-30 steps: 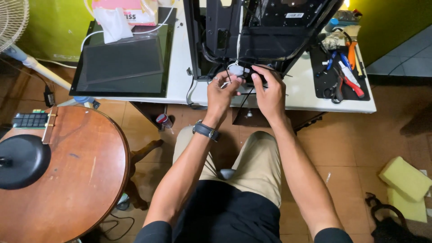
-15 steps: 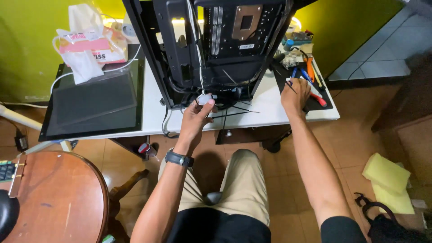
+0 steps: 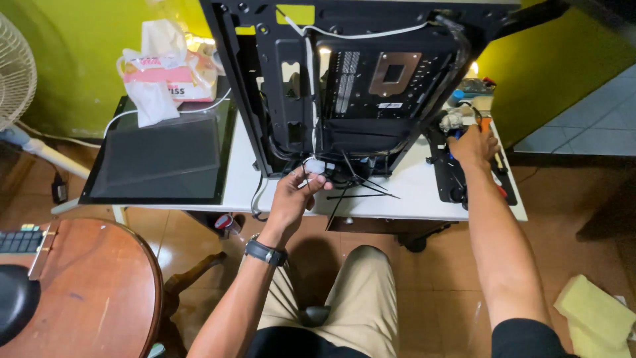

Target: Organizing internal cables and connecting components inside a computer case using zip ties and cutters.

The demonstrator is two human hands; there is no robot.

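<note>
An open black computer case [image 3: 371, 79] stands upright on a white table [image 3: 411, 199], its back side with cables facing me. My left hand [image 3: 295, 195], with a black watch on the wrist, pinches a white connector and cable bundle [image 3: 315, 164] at the case's lower edge. Black cable ties [image 3: 361, 185] stick out beside it. My right hand [image 3: 474, 146] rests far right on a black tool mat [image 3: 457, 179], its fingers among small tools with red and orange handles [image 3: 497, 166]. What the right hand grips is hidden.
A dark glass side panel [image 3: 156, 162] lies flat on the table's left, with a pink tissue box and white bag [image 3: 165, 76] behind it. A round wooden table [image 3: 86, 292] sits lower left, a white fan [image 3: 16, 73] far left, and yellow foam [image 3: 596, 315] lies on the floor.
My right hand left the cable bundle and reached right onto the tool mat. The left hand stayed on the white connector. My head tilted up and right, so the case fills more of the view.
</note>
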